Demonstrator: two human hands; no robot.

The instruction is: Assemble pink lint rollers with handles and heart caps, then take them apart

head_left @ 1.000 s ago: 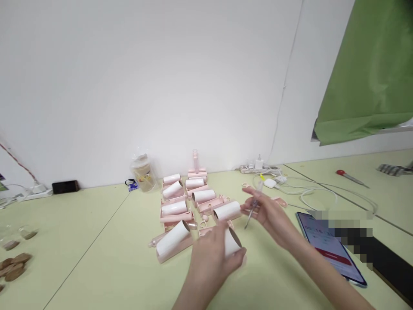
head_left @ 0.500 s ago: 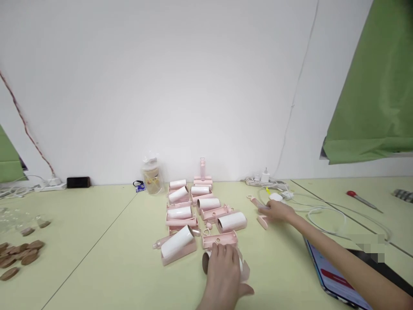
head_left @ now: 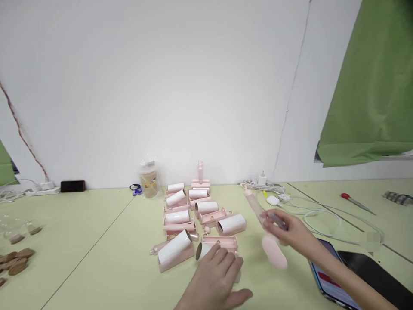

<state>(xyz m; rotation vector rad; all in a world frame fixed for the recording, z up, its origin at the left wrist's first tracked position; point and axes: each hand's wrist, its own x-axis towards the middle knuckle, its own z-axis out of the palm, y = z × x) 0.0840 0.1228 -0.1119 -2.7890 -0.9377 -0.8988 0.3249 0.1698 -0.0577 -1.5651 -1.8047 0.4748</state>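
My left hand (head_left: 217, 271) lies over a white roll (head_left: 201, 251) at the front of the group, fingers draped across it and thumb stretched out to the side. Closed fingers of my right hand (head_left: 282, 226) grip a pink, partly see-through handle (head_left: 254, 204) with a loop at its far end. A greyish part also shows at those fingers. Just below them is a blurred pink oval piece (head_left: 274, 252); whether it is joined to the handle I cannot tell. Several white rolls (head_left: 232, 224) and open pink cases (head_left: 222, 242) lie between the hands and the wall.
At the back stand a pink T-shaped roller (head_left: 200, 174) and a wrapped tub (head_left: 149, 181). White cables (head_left: 322, 213), a red-handled screwdriver (head_left: 358, 203) and a tablet (head_left: 329, 275) are on the right. Brown discs (head_left: 21, 260) and a black phone (head_left: 72, 186) lie on the left.
My right hand has lifted the pink handle and brought it nearer to me; the oval piece has moved nearer too. My left hand has shifted slightly left, its fingers more spread.
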